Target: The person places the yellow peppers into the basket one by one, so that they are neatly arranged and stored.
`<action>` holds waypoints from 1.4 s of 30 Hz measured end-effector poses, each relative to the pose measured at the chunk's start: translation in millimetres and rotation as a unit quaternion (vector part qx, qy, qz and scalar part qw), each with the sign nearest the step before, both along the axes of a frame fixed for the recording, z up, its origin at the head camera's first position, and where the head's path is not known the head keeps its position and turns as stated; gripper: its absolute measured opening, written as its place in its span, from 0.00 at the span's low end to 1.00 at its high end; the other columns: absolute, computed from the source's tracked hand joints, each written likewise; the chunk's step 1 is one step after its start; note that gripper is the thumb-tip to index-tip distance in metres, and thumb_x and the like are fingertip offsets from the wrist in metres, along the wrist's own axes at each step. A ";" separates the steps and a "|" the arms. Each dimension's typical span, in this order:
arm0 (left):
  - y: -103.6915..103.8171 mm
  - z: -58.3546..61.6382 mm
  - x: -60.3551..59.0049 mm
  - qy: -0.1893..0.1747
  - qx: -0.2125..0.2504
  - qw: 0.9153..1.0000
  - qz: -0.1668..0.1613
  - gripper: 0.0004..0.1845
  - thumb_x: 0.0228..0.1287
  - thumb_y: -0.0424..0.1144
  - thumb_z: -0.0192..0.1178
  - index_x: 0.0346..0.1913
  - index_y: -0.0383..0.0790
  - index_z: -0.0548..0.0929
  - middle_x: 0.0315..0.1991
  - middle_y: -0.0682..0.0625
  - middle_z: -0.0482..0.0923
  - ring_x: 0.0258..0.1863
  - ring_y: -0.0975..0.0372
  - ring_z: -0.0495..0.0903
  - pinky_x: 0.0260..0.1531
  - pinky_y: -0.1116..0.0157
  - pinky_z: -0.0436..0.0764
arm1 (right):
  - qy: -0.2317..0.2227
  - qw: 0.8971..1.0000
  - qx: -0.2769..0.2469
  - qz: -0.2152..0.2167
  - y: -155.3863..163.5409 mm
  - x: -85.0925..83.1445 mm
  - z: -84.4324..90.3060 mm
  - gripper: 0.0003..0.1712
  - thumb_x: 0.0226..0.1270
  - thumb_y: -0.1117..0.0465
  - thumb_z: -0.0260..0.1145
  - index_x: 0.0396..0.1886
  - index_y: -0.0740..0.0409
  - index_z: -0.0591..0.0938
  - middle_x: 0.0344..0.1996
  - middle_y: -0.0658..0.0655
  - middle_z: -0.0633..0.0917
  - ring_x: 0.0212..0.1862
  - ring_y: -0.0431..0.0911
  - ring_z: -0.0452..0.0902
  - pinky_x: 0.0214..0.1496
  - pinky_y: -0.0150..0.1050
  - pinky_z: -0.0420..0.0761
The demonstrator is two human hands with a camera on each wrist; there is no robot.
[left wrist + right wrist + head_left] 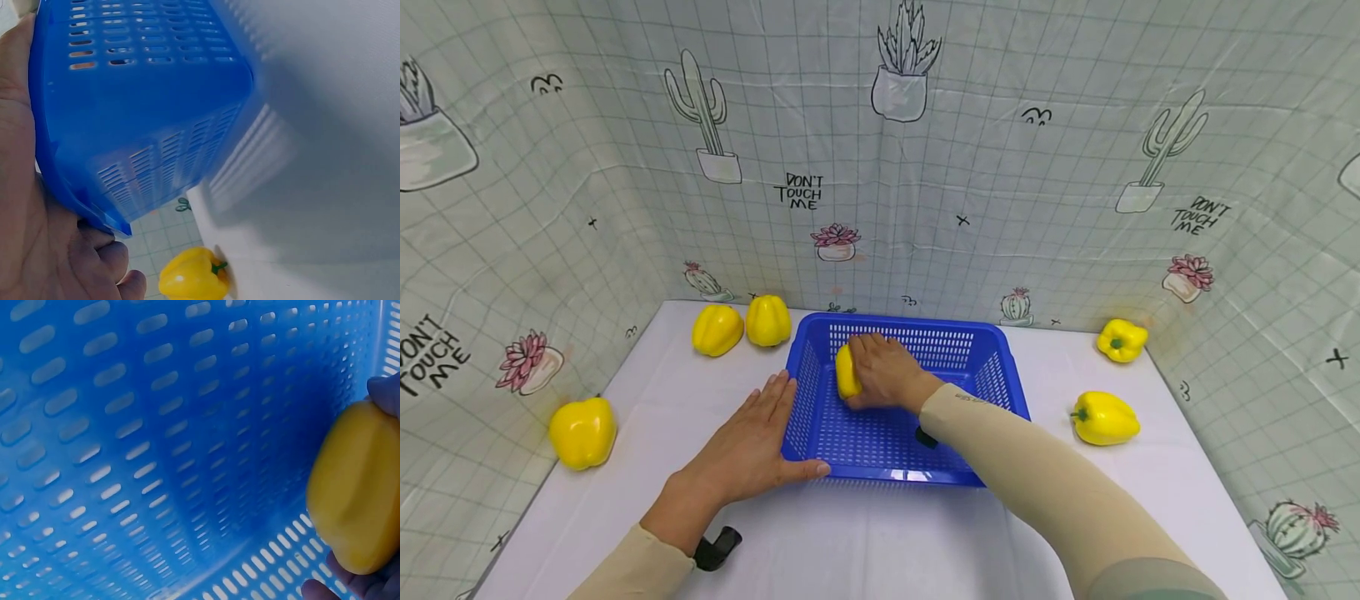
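Observation:
A blue plastic basket [910,477] with slotted walls stands on the white table. Inside it, toward the left wall, my right hand [886,372] grips a yellow bell pepper [847,372]; the right wrist view shows that pepper [356,494] between thumb and fingers, low in the basket. My left hand [747,442] lies with straight fingers along the basket's left rim, its thumb at the front left corner. From the left wrist, the palm [62,250] is seen against the rim of the basket [144,94].
Two yellow bell peppers [718,330] stand behind the basket's left side, and another yellow pepper [583,432] sits at the far left. On the right are a stem-forward pepper [1122,340] and a lying pepper [1106,418]. A patterned cloth [925,183] surrounds the table [895,542].

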State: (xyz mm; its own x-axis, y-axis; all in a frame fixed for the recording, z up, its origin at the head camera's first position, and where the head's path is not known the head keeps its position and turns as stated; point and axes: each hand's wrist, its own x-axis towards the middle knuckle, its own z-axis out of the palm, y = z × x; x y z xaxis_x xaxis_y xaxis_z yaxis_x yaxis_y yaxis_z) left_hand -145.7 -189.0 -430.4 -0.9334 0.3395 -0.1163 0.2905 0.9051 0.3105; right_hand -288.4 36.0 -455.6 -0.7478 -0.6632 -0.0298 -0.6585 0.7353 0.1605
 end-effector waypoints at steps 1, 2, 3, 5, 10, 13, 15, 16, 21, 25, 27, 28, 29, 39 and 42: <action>-0.1 0.1 -0.1 0.000 0.001 1.000 0.001 0.73 0.55 0.85 0.56 0.84 0.30 0.47 0.86 0.34 0.43 0.86 0.44 0.46 0.84 0.45 0.49 | -0.002 1.000 0.001 -0.001 -0.2 -0.3 -0.7 0.47 0.60 0.29 0.71 0.63 0.59 0.70 0.49 0.54 0.80 0.51 0.49 0.78 0.56 0.43 0.84; -0.1 0.5 0.0 0.000 0.002 1.000 0.000 0.73 0.55 0.85 0.56 0.84 0.30 0.47 0.86 0.34 0.43 0.86 0.44 0.46 0.84 0.44 0.49 | -0.004 1.000 0.002 -0.002 -0.5 -0.7 -1.3 0.47 0.61 0.29 0.71 0.64 0.59 0.70 0.49 0.54 0.80 0.51 0.49 0.78 0.57 0.43 0.84; -0.2 0.7 -0.1 0.001 0.002 1.000 0.001 0.73 0.55 0.85 0.56 0.84 0.30 0.47 0.86 0.34 0.43 0.86 0.44 0.46 0.84 0.44 0.49 | -0.007 1.000 0.003 -0.004 -0.7 -1.0 -1.6 0.47 0.61 0.29 0.71 0.65 0.59 0.69 0.50 0.54 0.80 0.51 0.49 0.77 0.58 0.43 0.84; -0.3 1.3 0.0 0.001 0.004 1.000 0.000 0.73 0.55 0.85 0.56 0.84 0.30 0.47 0.86 0.34 0.43 0.86 0.44 0.46 0.84 0.44 0.49 | -0.012 1.000 0.004 -0.007 -1.1 -1.6 -2.3 0.48 0.62 0.30 0.70 0.66 0.59 0.69 0.50 0.54 0.80 0.51 0.49 0.77 0.59 0.43 0.84; 0.3 1.9 -0.1 0.002 0.003 1.000 0.000 0.73 0.55 0.84 0.57 0.84 0.30 0.47 0.86 0.34 0.43 0.86 0.44 0.46 0.84 0.44 0.49 | -0.023 1.000 0.003 -0.015 -2.1 -2.3 -2.8 0.48 0.62 0.30 0.71 0.67 0.59 0.69 0.51 0.55 0.79 0.52 0.50 0.77 0.62 0.43 0.83; 0.6 1.6 -0.1 0.001 0.003 1.000 0.000 0.72 0.55 0.84 0.57 0.85 0.30 0.46 0.86 0.34 0.43 0.86 0.44 0.46 0.84 0.44 0.49 | -0.026 0.999 0.003 -0.019 -2.7 -2.4 -2.9 0.48 0.62 0.30 0.71 0.66 0.59 0.69 0.50 0.55 0.79 0.53 0.50 0.77 0.62 0.44 0.83; 0.7 1.2 -0.2 0.001 0.003 1.000 0.001 0.72 0.55 0.84 0.58 0.85 0.30 0.46 0.86 0.34 0.43 0.86 0.44 0.47 0.84 0.44 0.49 | -0.028 0.999 0.004 -0.021 -3.0 -2.3 -3.0 0.47 0.62 0.30 0.71 0.66 0.58 0.69 0.50 0.54 0.79 0.53 0.50 0.77 0.63 0.44 0.83; 0.7 1.3 -0.1 0.001 0.003 1.000 0.001 0.72 0.55 0.84 0.58 0.85 0.30 0.46 0.86 0.34 0.43 0.86 0.44 0.47 0.84 0.44 0.49 | -0.030 0.999 0.004 -0.022 -3.2 -2.3 -3.0 0.47 0.62 0.30 0.71 0.66 0.58 0.69 0.50 0.54 0.79 0.53 0.50 0.77 0.63 0.44 0.83; 0.8 1.0 0.2 -0.004 0.005 1.000 0.006 0.73 0.55 0.83 0.59 0.85 0.30 0.46 0.86 0.34 0.42 0.86 0.44 0.47 0.84 0.44 0.49 | -0.039 0.999 0.004 -0.027 -3.5 -2.6 -4.6 0.50 0.61 0.29 0.71 0.68 0.58 0.68 0.52 0.55 0.79 0.55 0.50 0.77 0.65 0.45 0.82; 1.1 0.2 0.3 -0.006 0.006 1.000 0.008 0.72 0.55 0.83 0.59 0.85 0.31 0.46 0.86 0.35 0.42 0.86 0.44 0.47 0.84 0.45 0.49 | -0.039 0.999 0.007 -0.027 -3.2 -4.1 -6.4 0.53 0.61 0.28 0.71 0.71 0.59 0.67 0.54 0.56 0.79 0.57 0.51 0.77 0.67 0.46 0.82; 1.1 -0.3 0.3 -0.005 0.007 1.000 0.007 0.72 0.55 0.83 0.60 0.85 0.31 0.46 0.86 0.35 0.42 0.86 0.44 0.47 0.84 0.44 0.50 | -0.036 0.999 0.009 -0.026 -2.9 -4.7 -6.9 0.53 0.60 0.27 0.71 0.71 0.59 0.67 0.55 0.56 0.79 0.57 0.51 0.77 0.68 0.46 0.81; 1.1 -0.2 0.4 -0.004 0.007 1.000 0.007 0.72 0.55 0.83 0.60 0.85 0.31 0.46 0.86 0.35 0.42 0.86 0.44 0.47 0.84 0.44 0.50 | -0.035 0.999 0.009 -0.024 -2.8 -4.8 -7.0 0.54 0.60 0.27 0.71 0.71 0.59 0.67 0.55 0.56 0.79 0.57 0.51 0.77 0.68 0.46 0.82; 1.1 -0.1 0.5 -0.004 0.007 1.000 0.007 0.72 0.55 0.83 0.60 0.85 0.31 0.46 0.86 0.35 0.42 0.86 0.44 0.47 0.84 0.44 0.50 | -0.033 0.999 0.009 -0.023 -2.6 -4.8 -7.1 0.54 0.60 0.27 0.71 0.71 0.59 0.67 0.55 0.56 0.79 0.57 0.51 0.77 0.67 0.45 0.82; 1.1 0.1 -0.7 -0.010 0.004 1.000 0.011 0.72 0.55 0.82 0.60 0.85 0.32 0.46 0.86 0.35 0.42 0.86 0.44 0.47 0.84 0.44 0.50 | -0.032 0.999 -0.004 -0.004 -4.6 -3.8 -7.8 0.51 0.62 0.29 0.70 0.70 0.59 0.67 0.54 0.56 0.79 0.57 0.50 0.77 0.69 0.43 0.80; 1.2 0.7 -0.8 -0.014 0.008 1.000 0.011 0.72 0.56 0.82 0.61 0.85 0.31 0.46 0.86 0.35 0.41 0.86 0.44 0.47 0.84 0.44 0.49 | -0.039 0.999 -0.009 -0.009 -6.5 -2.9 -7.5 0.51 0.62 0.29 0.70 0.70 0.59 0.67 0.54 0.56 0.80 0.57 0.50 0.77 0.70 0.44 0.80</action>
State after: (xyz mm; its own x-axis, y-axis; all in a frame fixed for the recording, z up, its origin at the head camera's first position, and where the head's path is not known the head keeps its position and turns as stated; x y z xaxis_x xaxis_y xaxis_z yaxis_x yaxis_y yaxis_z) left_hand -146.5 -187.8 -429.6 -0.9369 0.3211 -0.1380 0.2615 0.9060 0.3328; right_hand -291.3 29.5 -463.1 -0.7551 -0.6512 -0.0764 -0.6556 0.7489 0.0963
